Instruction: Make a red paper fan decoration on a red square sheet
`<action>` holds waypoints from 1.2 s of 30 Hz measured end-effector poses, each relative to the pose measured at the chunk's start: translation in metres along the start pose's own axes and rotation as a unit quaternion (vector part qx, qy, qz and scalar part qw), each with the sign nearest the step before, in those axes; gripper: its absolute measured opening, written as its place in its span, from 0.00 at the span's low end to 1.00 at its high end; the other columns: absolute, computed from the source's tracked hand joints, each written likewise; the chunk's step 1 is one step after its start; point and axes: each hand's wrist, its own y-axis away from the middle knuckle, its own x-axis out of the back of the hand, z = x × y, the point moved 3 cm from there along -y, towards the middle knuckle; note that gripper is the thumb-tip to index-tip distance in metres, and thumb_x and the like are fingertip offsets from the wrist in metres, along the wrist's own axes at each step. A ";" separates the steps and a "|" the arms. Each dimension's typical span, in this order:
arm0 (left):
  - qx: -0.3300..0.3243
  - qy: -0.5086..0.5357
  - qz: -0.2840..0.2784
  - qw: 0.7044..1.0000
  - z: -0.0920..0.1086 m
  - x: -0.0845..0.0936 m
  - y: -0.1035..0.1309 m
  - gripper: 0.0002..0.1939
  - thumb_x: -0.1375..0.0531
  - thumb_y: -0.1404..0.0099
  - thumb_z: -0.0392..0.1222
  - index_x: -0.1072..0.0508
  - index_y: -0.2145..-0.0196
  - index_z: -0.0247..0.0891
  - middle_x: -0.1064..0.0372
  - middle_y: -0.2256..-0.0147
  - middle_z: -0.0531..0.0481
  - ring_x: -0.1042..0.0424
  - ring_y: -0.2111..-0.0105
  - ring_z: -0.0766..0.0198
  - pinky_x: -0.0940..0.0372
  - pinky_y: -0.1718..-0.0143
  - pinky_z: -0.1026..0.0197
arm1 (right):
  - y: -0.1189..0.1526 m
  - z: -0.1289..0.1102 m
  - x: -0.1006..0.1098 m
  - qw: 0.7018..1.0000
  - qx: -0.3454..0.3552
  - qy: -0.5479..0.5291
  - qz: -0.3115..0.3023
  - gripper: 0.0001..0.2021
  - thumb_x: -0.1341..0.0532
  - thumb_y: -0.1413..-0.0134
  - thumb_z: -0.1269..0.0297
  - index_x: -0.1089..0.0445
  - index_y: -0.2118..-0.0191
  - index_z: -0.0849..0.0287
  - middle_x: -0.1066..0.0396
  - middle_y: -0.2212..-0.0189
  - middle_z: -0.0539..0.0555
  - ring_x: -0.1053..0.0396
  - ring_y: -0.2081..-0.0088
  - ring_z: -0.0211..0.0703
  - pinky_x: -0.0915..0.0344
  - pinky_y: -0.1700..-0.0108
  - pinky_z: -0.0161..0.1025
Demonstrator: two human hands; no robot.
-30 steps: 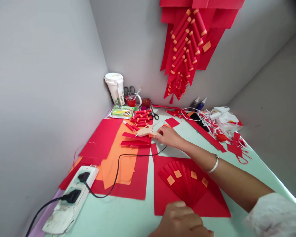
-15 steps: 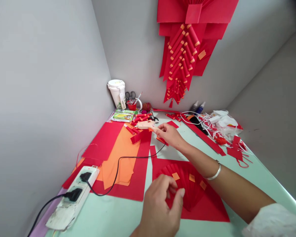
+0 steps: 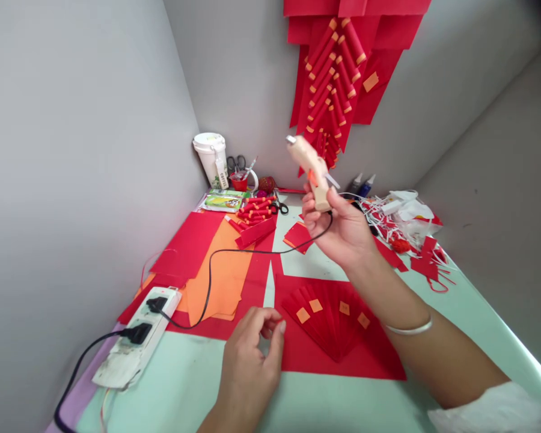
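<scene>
My right hand (image 3: 336,225) is closed around the handle of a cream-coloured hot glue gun (image 3: 313,168), raised over the table with its nozzle up and to the left. A black cord (image 3: 228,251) runs from its base toward the power strip. Near the front, my left hand (image 3: 255,352) is loosely curled, thumb close to the index finger, with nothing visible in it. To its right lies a pleated red paper fan (image 3: 331,325) with several small orange squares (image 3: 344,308) on it. Beneath the fan is a red sheet (image 3: 365,365).
A white power strip (image 3: 137,343) lies at left beside orange paper (image 3: 228,282) and red paper (image 3: 192,240). Red paper rolls (image 3: 255,210), black scissors (image 3: 280,207) and a white cup (image 3: 211,159) stand farther back. White scraps (image 3: 401,219) pile at right. A red firecracker decoration (image 3: 336,78) hangs above.
My right hand has lifted the glue gun from the back of the table and tilted its nozzle upward. My left hand has moved left, off the fan, uncovering another orange square.
</scene>
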 end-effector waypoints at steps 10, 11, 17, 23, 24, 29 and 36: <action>-0.018 -0.096 -0.079 0.992 -0.006 -0.032 0.003 0.10 0.47 0.33 0.39 0.29 0.56 0.38 0.26 0.62 0.44 0.26 0.61 0.53 0.32 0.59 0.51 | 0.114 -0.034 0.005 0.996 0.003 0.087 0.017 0.19 0.36 0.52 0.53 0.28 0.52 0.47 0.36 0.68 0.53 0.38 0.71 0.39 0.41 0.82 0.32; -0.021 -0.101 -0.077 0.992 -0.006 -0.035 0.002 0.12 0.47 0.33 0.39 0.29 0.54 0.38 0.26 0.60 0.42 0.27 0.58 0.52 0.33 0.56 0.49 | 0.127 -0.032 0.009 0.996 0.002 0.088 0.023 0.19 0.35 0.52 0.53 0.28 0.53 0.47 0.38 0.71 0.53 0.39 0.74 0.39 0.44 0.84 0.34; -0.006 -0.110 -0.070 0.992 -0.002 -0.046 -0.009 0.12 0.46 0.33 0.39 0.31 0.53 0.38 0.27 0.58 0.43 0.27 0.59 0.52 0.34 0.57 0.50 | 0.182 -0.012 0.029 0.995 -0.010 0.080 0.056 0.15 0.44 0.41 0.50 0.28 0.56 0.50 0.38 0.79 0.53 0.45 0.84 0.37 0.50 0.85 0.38; 0.025 -0.110 -0.066 0.991 -0.003 -0.050 -0.015 0.05 0.45 0.34 0.39 0.32 0.60 0.40 0.28 0.66 0.48 0.28 0.65 0.56 0.36 0.65 0.56 | 0.206 0.016 0.038 0.976 -0.060 0.073 0.197 0.22 0.32 0.53 0.47 0.29 0.56 0.57 0.33 0.80 0.51 0.38 0.79 0.37 0.43 0.77 0.34; 0.031 -0.109 -0.067 0.991 -0.003 -0.051 -0.015 0.04 0.45 0.34 0.39 0.32 0.61 0.41 0.28 0.66 0.48 0.28 0.65 0.56 0.37 0.66 0.57 | 0.208 0.020 0.041 0.972 -0.064 0.076 0.211 0.23 0.32 0.54 0.47 0.29 0.57 0.57 0.33 0.80 0.51 0.38 0.78 0.37 0.43 0.75 0.34; 0.051 -0.106 -0.072 0.990 -0.005 -0.054 -0.017 0.02 0.44 0.35 0.39 0.33 0.63 0.41 0.29 0.67 0.50 0.30 0.68 0.58 0.41 0.69 0.59 | 0.206 0.033 0.060 0.972 -0.058 0.083 0.213 0.20 0.32 0.52 0.49 0.31 0.59 0.57 0.32 0.79 0.51 0.37 0.77 0.38 0.42 0.74 0.35; 0.059 -0.091 -0.079 0.991 -0.004 -0.055 -0.019 0.02 0.44 0.35 0.39 0.34 0.67 0.42 0.31 0.69 0.52 0.33 0.70 0.60 0.43 0.69 0.59 | 0.200 0.046 0.081 0.980 -0.044 0.104 0.162 0.15 0.35 0.48 0.50 0.31 0.64 0.58 0.32 0.78 0.52 0.38 0.77 0.39 0.42 0.74 0.37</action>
